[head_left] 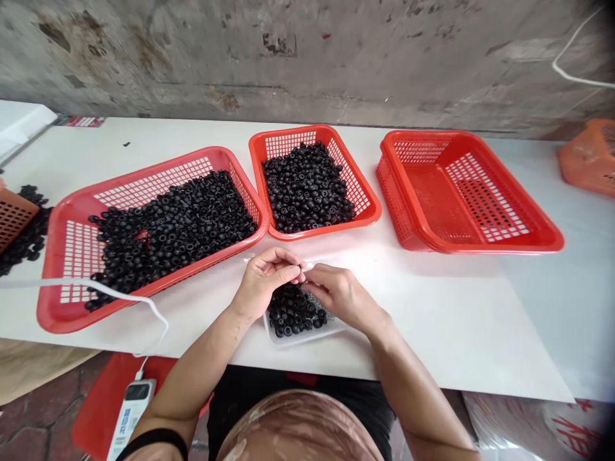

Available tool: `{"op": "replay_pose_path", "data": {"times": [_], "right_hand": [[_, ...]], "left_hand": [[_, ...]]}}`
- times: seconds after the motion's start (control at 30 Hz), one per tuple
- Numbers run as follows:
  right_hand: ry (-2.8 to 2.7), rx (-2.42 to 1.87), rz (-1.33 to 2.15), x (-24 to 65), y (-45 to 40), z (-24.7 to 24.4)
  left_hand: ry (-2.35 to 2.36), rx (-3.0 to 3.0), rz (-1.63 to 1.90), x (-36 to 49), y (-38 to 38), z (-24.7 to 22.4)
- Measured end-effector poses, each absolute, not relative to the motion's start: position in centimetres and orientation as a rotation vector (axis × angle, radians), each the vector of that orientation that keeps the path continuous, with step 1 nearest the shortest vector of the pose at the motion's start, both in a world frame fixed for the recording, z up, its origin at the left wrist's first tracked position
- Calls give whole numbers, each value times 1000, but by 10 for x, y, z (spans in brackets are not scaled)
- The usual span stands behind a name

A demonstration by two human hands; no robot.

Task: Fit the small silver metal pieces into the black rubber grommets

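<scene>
- Your left hand (264, 278) and right hand (341, 296) meet just above the tray, working together on one small item at the fingertips.
- Both hands are closed in a pinch, with the fingertips meeting on a small pale piece (306, 265). It is too small to tell what it is or how firmly it is held.
- That piece sits between your hands, just above the far edge of the pile. It is too small and too covered by your fingers to show which way it points or how its long axis runs.
- Any move from this pinch calls for fine fingertip control, with your hands kept close together.
- Directly below your hands, black rubber rings (291, 310) lie heaped in a shallow clear plastic tray (300, 339).
- Ahead of your hands, a red plastic basket (321, 232) holds more black rings, and a larger one (45, 301) lies ahead and to the left.
- Ahead and to the right sits a third red basket (480, 246).
- All of this rests on a white table (432, 346) under your forearms.
</scene>
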State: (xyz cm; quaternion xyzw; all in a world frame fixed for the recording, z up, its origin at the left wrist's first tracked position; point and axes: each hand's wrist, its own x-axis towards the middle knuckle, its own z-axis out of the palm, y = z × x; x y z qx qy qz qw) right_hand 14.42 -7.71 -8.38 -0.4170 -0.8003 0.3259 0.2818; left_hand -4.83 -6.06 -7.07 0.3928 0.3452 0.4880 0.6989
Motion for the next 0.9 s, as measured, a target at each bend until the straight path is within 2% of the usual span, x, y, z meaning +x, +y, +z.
{"op": "replay_pose_path", "data": {"times": [0.13, 0.27, 0.43, 0.6, 0.9], "right_hand": [[-2464, -1164, 659, 139, -81, -92], [-2542, -1212, 588, 139, -81, -92], [-2212, -1068, 807, 145, -75, -82], [-1845, -1052, 774, 149, -73, -75], [-1853, -924, 683, 146, -76, -72]], "left_hand": [[757, 860, 1071, -48, -61, -68], [753, 859, 1054, -48, -60, -68], [759, 876, 1048, -49, -59, -70], [811, 932, 1033, -50, -63, -71], [872, 1010, 921, -46, -67, -68]]}}
